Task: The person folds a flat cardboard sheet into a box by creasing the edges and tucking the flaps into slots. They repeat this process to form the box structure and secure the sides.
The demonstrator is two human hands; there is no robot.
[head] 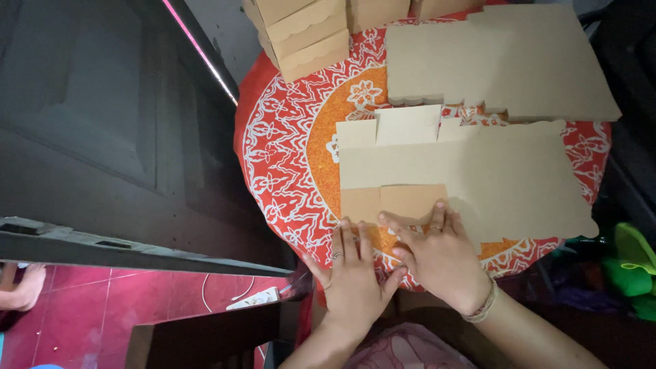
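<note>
A flat, unfolded tan cardboard box blank with scalloped edges lies on a round table under a red, orange and white patterned cloth. Its near flaps are folded over and look darker brown. My left hand, with a ring on one finger, lies flat by the table's near edge, fingertips at the left flap. My right hand, with a ring and a wrist bracelet, presses flat on the folded flap, fingers spread.
Another flat cardboard blank lies at the far side of the table. Several folded scallop-edged boxes are stacked at the far left edge. A dark wooden door stands on the left; green bags sit at the right.
</note>
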